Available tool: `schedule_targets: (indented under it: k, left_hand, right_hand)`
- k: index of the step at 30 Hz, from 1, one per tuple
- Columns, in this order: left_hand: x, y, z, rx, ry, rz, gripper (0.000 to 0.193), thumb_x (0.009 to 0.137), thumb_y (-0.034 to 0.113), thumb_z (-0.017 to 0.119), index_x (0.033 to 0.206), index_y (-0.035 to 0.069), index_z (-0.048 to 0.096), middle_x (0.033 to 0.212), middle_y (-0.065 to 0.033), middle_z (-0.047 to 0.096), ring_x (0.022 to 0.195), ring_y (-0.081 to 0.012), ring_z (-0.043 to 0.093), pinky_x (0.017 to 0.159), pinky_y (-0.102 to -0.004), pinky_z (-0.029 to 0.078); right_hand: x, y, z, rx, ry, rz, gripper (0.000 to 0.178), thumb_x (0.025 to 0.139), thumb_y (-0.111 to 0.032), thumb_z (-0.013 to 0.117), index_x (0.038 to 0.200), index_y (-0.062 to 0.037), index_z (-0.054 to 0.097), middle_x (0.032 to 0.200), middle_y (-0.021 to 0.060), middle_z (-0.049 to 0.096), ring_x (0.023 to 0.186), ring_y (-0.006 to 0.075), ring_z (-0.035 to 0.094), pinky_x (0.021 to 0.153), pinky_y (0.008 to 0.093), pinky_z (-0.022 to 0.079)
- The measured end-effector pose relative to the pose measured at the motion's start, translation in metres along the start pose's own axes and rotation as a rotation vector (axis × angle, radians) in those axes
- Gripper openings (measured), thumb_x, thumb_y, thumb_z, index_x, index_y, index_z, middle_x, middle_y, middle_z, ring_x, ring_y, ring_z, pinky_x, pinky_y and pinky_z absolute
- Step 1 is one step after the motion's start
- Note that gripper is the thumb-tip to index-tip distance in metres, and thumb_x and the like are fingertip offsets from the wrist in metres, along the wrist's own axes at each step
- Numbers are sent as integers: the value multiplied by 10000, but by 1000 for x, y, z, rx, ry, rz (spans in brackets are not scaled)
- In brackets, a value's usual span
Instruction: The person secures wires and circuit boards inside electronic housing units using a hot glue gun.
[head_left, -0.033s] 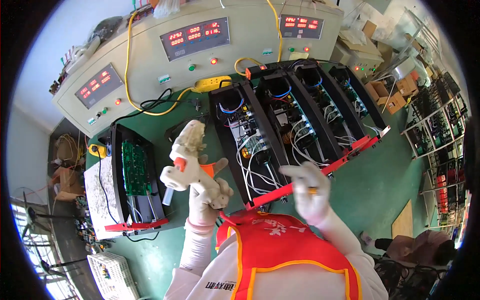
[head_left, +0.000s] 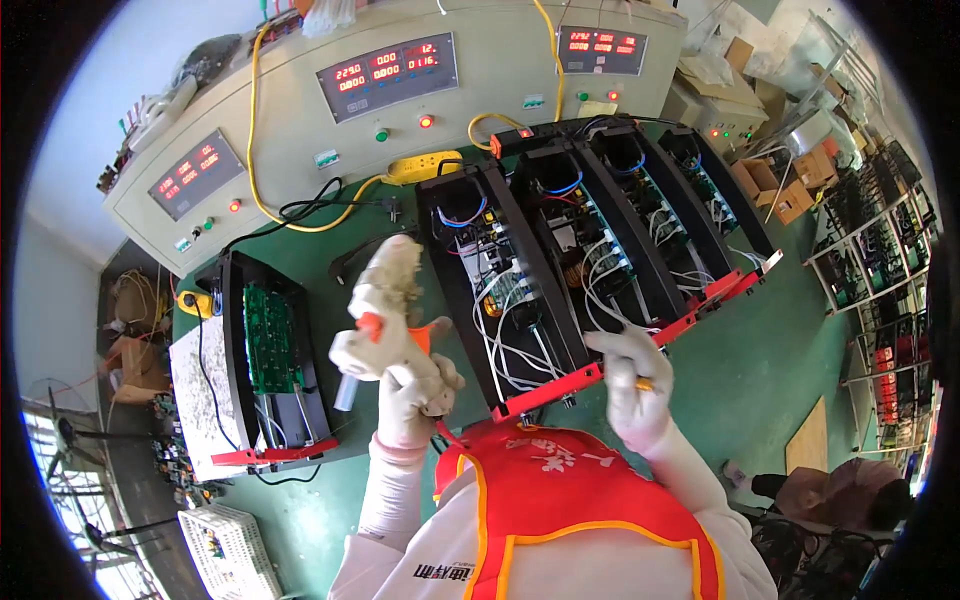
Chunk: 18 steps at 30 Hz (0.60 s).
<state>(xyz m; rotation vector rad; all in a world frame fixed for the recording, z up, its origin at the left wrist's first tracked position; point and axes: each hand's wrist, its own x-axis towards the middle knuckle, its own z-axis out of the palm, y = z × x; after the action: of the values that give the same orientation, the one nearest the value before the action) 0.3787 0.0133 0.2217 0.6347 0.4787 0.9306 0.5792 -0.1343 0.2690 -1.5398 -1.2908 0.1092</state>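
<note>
Grubby wht glue gun (head_left: 365,350) w/ orange trigger (head_left: 422,338) & clear stick (head_left: 345,393) pts fwd in L hand (head_left: 408,402).

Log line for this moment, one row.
left hand: gripping white gun-shaped tool | right hand: with small yellow item, near red bar, contact unclear | nearby: open black chassis, yellow power strip

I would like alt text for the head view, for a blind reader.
A gloved left hand grips a white-and-orange handheld tool; the gloved right hand is near a row of four open black electronics cases.
</note>
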Motion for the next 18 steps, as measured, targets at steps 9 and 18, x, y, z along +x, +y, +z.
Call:
schedule_targets:
  k: [9, 18]
  left_hand:
    - [49, -36, -5, 811, 25, -273, 127, 803, 87, 607, 892, 13, 554, 594, -56, 591, 404, -100, 487, 365, -226, 360]
    - [73, -28, -8, 774, -43, -335, 309, 752, 25, 567, 1056, -10, 521, 628, -78, 592, 427, -135, 508, 385, -244, 391]
  right_hand:
    - [-39, 31, 4, -278, 155, -83, 201, 896, -63, 504, 1058, -13, 611, 1034, 151, 561, 940, 303, 587, 810, 377, 485]
    - [-33, 42, 10, -564, 88, -60, 142, 888, -144, 527, 980, -110, 630, 945, 54, 621, 971, 283, 587, 928, 455, 393]
